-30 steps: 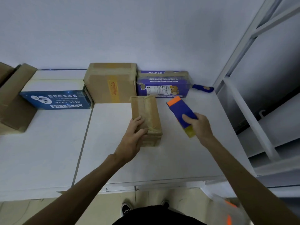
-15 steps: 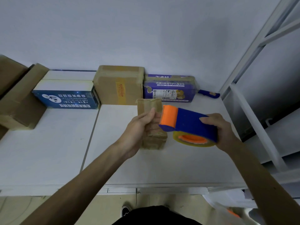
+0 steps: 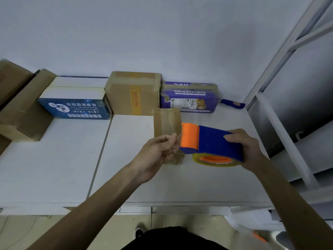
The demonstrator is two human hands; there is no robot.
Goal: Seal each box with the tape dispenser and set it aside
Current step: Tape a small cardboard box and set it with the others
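A small brown taped box [image 3: 165, 121] lies on the white table [image 3: 126, 177], just behind my hands. My right hand [image 3: 246, 148] grips the blue tape dispenser [image 3: 214, 141] by its rear, holding it above the table with its orange cutter end pointing left. The yellowish tape roll [image 3: 216, 162] on an orange hub shows beneath it. My left hand [image 3: 158, 154] is at the orange end, thumb and fingertips pinched together on what looks like the tape end. The hand hides the near part of the small box.
Along the wall stand a large cardboard box [image 3: 133, 94], a purple printed box [image 3: 189, 98] and a blue and white box [image 3: 75, 103]. More brown boxes [image 3: 21, 109] sit far left. A blue-handled tool [image 3: 232, 103] lies back right beside a white metal frame [image 3: 281, 127].
My left hand came off the small box and rose to the dispenser's orange end. My right hand turned the dispenser sideways and brought it left, above the box.
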